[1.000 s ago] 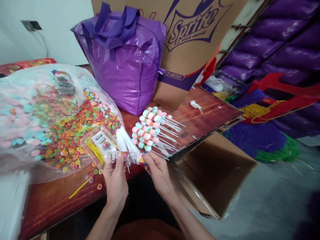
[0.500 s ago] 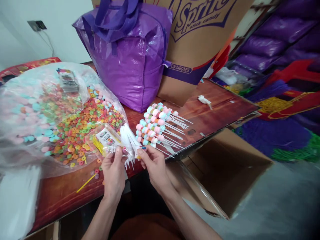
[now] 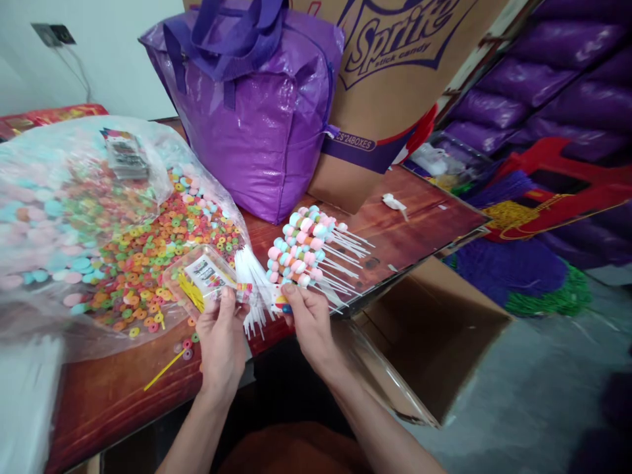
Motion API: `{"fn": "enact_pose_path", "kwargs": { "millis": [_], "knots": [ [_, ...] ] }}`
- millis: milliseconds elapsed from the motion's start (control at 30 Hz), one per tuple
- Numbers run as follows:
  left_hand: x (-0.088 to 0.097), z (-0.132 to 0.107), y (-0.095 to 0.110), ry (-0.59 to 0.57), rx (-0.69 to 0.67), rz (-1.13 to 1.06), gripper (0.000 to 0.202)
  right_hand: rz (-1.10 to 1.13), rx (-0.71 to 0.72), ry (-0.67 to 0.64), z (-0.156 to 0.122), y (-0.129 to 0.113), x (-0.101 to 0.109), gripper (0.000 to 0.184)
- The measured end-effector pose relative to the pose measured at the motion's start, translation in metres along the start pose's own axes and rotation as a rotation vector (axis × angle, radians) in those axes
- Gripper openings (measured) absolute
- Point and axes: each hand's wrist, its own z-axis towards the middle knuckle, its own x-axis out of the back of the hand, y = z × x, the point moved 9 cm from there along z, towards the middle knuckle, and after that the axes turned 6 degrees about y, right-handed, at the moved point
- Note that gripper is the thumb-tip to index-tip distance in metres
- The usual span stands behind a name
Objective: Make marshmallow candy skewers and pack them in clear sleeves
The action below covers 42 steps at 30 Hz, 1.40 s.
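The left hand [image 3: 222, 342] and right hand [image 3: 309, 322] each pinch, thumb against fingers, one end of a clear printed wrapper [image 3: 263, 295], stretched between them in front of white sticks [image 3: 249, 266]. Beyond lie a tub [image 3: 170, 278], its label [image 3: 203, 273] too small to read, and candy skewers [image 3: 301, 247]. Behind, a purple bag [image 3: 247, 138] partly blocks a carton [image 3: 380, 105] reading "Sprite stick candy" and "CS*24BOXES".

- Bag [image 3: 251, 131]: glossy, creased plastic; its handles [image 3: 239, 56]: matt woven cloth.
- Carton [image 3: 395, 92], behind the bag: smooth, matt cardboard.
- Table [image 3: 123, 378], under the bag: glossy, wood-like top.
- Sheet [image 3: 111, 345], left of the bag: clear, crinkled, shiny plastic.
- Wrapper [image 3: 264, 295], in front of the bag: thin, clear, glossy film.
- Tub [image 3: 174, 275], in front of the bag: clear, shiny, smooth plastic.
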Motion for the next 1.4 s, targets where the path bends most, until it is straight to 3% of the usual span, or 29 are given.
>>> {"fn": "enact_pose_path", "kwargs": {
  "millis": [67,167,267,367,467,600,700,833,1000,1200,1400],
  "knots": [
    [0.006,0.007,-0.002,0.033,0.057,-0.021,0.026,-0.1,0.101,0.045,0.01,-0.013,0.014,0.051],
    [0.012,0.017,-0.002,0.082,0.133,-0.051,0.031,-0.459,0.399,0.17,0.023,-0.039,0.039,0.033],
    [0.012,0.024,-0.002,0.09,0.182,-0.061,0.031,-0.915,0.686,0.207,0.03,-0.049,0.042,0.014],
    [0.015,0.029,-0.001,0.114,0.193,-0.067,0.026,-1.122,0.791,0.175,0.037,-0.039,0.038,0.016],
    [0.018,0.033,0.001,0.129,0.185,-0.068,0.023,-1.039,0.819,0.122,0.035,-0.035,0.036,0.024],
    [0.022,0.04,0.008,0.145,0.157,-0.057,0.026,-0.606,0.72,0.058,0.019,-0.046,0.045,0.017],
    [0.023,0.042,0.011,0.171,0.137,-0.054,0.028,-0.433,0.683,0.017,0.0,-0.056,0.046,0.015],
    [0.017,0.04,0.013,0.158,0.084,-0.052,0.03,-0.416,0.756,-0.017,-0.02,-0.062,0.042,0.018],
    [0.011,0.039,0.014,0.108,0.025,-0.042,0.035,-0.524,0.827,-0.063,-0.024,-0.06,0.041,0.022],
    [0.008,0.043,0.014,0.039,-0.053,0.034,0.043,-0.526,0.761,-0.188,-0.023,-0.06,0.04,0.017],
    [0.003,0.04,0.02,0.0,-0.167,0.118,0.037,-0.446,0.665,-0.241,-0.018,-0.054,0.038,0.016]
  ]
}}
